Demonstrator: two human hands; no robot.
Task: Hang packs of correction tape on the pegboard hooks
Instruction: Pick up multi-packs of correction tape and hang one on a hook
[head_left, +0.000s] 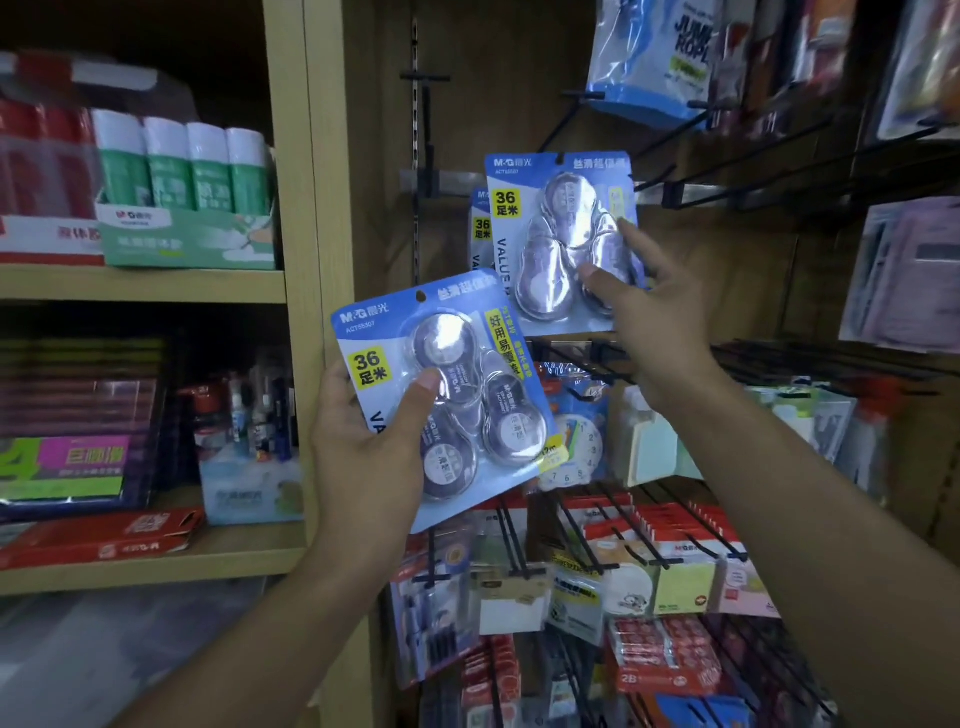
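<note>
My left hand (374, 447) grips a blue pack of correction tape (447, 395) by its lower left, thumb across the clear blister, tilted and held in front of the wooden display. My right hand (649, 306) pinches the lower right of a second blue pack (561, 239) higher up, against the back panel near a black hook. Behind that pack another identical pack (480, 228) hangs, only its left edge showing. The hook itself is hidden behind the packs.
Empty black hooks (727, 171) jut out to the right of the raised pack. Below hang sticky notes (680, 577), a clock card (576, 447) and eraser packs. A wooden post (322, 208) separates shelves with glue sticks (187, 166) on the left.
</note>
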